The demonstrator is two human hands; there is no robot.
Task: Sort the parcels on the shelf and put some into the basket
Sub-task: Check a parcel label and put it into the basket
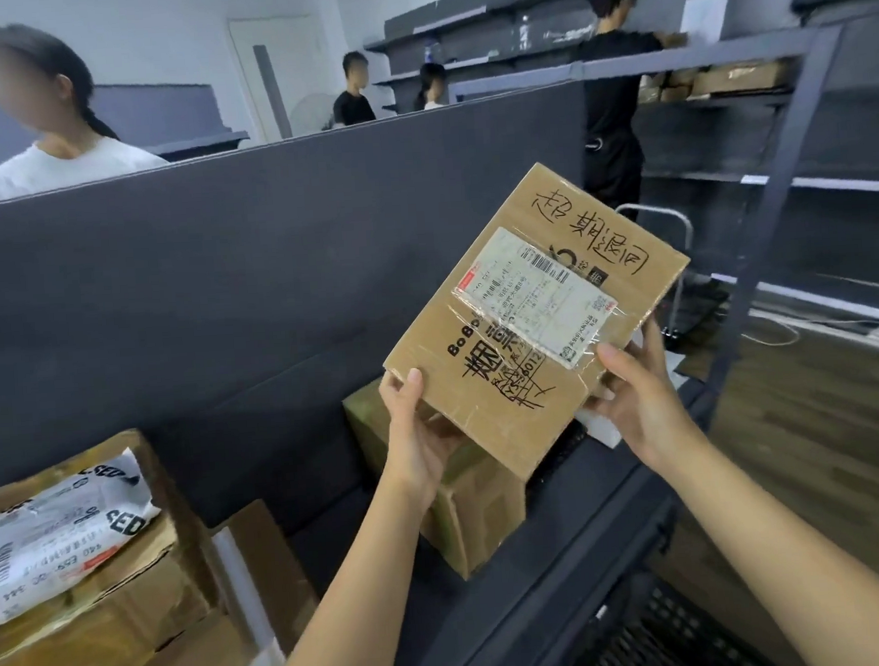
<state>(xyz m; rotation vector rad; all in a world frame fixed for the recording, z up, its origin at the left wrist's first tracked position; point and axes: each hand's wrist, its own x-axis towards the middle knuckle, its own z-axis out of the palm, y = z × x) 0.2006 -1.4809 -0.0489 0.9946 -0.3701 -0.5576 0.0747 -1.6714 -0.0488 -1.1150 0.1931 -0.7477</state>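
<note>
I hold a flat brown cardboard parcel (pixel 525 338) up in front of me, tilted, its white shipping label and black handwriting facing me. My left hand (pixel 415 432) grips its lower left corner, thumb on the front. My right hand (pixel 637 398) grips the lower right edge, thumb on the taped label. Beneath it a second cardboard box (pixel 469 511) sits on the dark shelf (pixel 567 520). A black plastic basket (pixel 667 633) shows at the bottom right, partly out of frame.
At the left, a white poly mailer (pixel 53 531) lies on stacked cardboard boxes (pixel 100 626). A dark partition (pixel 217 274) backs the shelf. A small white parcel (pixel 600 426) lies behind my right hand. Several people stand beyond, and a metal rack (pixel 777 168) rises at the right.
</note>
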